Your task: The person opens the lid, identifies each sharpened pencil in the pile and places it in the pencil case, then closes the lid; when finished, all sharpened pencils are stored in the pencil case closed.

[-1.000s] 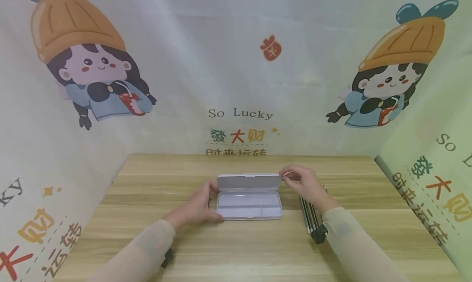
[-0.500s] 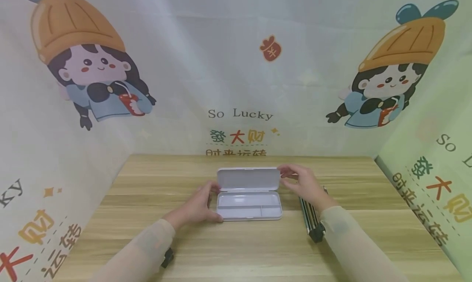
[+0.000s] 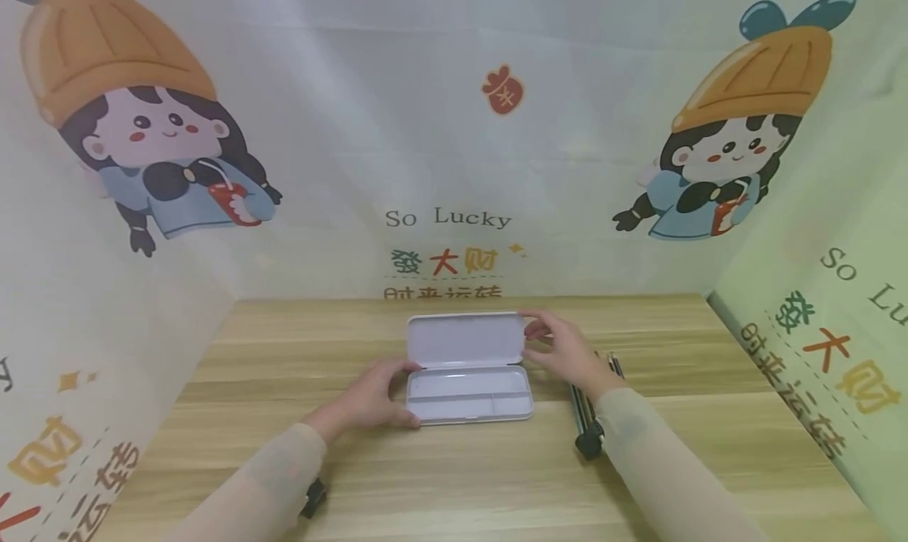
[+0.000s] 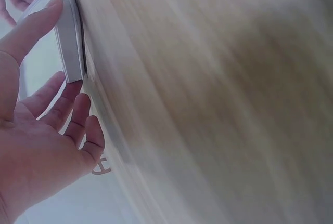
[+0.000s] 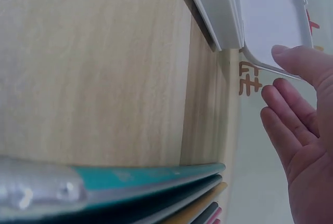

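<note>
A white pencil case [image 3: 470,408] lies on the table with its lid [image 3: 464,339] raised at the back. A long compartment runs along the rear of its tray, with a divided one in front. My left hand [image 3: 372,395] holds the case's left end, thumb at the front corner and fingers toward the back. In the left wrist view that thumb [image 4: 44,18] lies on the case's side [image 4: 67,37]. At the lid's right edge, my right hand [image 3: 563,353] has its thumb [image 5: 296,60] on the inner face and its other fingers behind.
Several pens or pencils [image 3: 582,404] lie on the wooden table [image 3: 454,487], partly under my right forearm; a teal one [image 5: 151,176] shows closest in the right wrist view. A printed cloth [image 3: 340,148] walls the table's back and sides.
The lid has swung up and back, from leaning forward to standing well open, and my right hand has followed its edge. My left hand stays at the case's end. The head view shifts slightly.
</note>
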Tool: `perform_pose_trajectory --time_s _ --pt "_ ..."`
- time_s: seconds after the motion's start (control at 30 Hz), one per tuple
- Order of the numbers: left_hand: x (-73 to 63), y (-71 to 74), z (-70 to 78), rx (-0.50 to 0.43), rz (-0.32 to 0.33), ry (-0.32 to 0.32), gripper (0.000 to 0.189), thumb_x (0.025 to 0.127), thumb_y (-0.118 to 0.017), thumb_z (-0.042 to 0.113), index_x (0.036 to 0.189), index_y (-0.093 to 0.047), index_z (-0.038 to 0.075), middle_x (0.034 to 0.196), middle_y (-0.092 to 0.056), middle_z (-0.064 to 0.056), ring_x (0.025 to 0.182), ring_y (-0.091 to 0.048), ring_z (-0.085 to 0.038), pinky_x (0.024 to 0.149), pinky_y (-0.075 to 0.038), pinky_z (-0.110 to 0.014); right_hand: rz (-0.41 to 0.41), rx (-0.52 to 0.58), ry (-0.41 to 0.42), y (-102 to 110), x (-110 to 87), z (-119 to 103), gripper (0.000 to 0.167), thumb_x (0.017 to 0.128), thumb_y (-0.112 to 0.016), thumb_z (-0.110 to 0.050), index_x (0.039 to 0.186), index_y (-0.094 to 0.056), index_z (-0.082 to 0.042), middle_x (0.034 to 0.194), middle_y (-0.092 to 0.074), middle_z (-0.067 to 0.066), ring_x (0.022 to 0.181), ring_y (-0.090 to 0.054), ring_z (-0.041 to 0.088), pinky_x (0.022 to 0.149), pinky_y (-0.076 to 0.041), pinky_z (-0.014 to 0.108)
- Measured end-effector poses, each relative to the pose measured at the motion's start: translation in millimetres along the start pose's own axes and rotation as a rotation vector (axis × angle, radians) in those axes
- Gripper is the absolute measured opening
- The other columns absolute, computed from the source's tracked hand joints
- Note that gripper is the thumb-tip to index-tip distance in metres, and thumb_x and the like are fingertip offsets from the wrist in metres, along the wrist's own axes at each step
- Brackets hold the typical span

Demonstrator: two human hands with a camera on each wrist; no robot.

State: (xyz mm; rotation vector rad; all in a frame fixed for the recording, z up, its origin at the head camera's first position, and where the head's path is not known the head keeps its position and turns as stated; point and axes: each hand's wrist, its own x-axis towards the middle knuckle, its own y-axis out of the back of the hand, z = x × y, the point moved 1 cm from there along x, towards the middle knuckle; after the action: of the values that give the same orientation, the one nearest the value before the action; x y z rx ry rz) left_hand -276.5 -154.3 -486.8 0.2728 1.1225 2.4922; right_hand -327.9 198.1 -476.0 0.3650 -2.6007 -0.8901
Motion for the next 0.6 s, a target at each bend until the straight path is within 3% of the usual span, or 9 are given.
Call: perform_pose_trajectory --time_s 0.2,0.47,0.6 --pt "0.2 -0.5 0.8 0.005 -0.01 0.014 0.084 0.065 -0.097 0.025 0.138 -0.06 0.007 0.145 -0.058 -0.019 0.136 -0.049 -0.039 0.119 -0.037 -0.058 -0.019 -0.044 -0.026 -0.7 3.0 4.3 0.069 0.086 -0.079 0.0 0.148 -0.052 -0.013 0.115 -0.069 0.013 0.113 -0.067 0.031 0.108 -0.053 0.049" --pt "-1.2 0.1 1.5 0.027 -0.008 -0.035 0.085 0.068 -0.096 0.028 0.139 -0.058 0.004 0.145 -0.057 -0.022 0.136 -0.049 -0.044 0.118 -0.037 -0.061 -0.059 -0.104 -0.047 -0.8 5.8 9.5 0.071 0.087 -0.079 -0.003 0.151 -0.049 -0.014 0.119 -0.069 0.018 0.116 -0.066 0.034 0.108 -0.052 0.051" --pt "0.0 -0.7 1.0 0.024 -0.017 -0.014 0.084 0.069 -0.095 0.028 0.141 -0.057 0.005 0.148 -0.055 -0.022 0.138 -0.047 -0.043 0.119 -0.036 -0.06 -0.07 -0.122 -0.059 0.0 5.9 10.0 0.072 0.087 -0.078 -0.005 0.152 -0.048 -0.015 0.121 -0.069 0.019 0.117 -0.065 0.035 0.108 -0.051 0.053"
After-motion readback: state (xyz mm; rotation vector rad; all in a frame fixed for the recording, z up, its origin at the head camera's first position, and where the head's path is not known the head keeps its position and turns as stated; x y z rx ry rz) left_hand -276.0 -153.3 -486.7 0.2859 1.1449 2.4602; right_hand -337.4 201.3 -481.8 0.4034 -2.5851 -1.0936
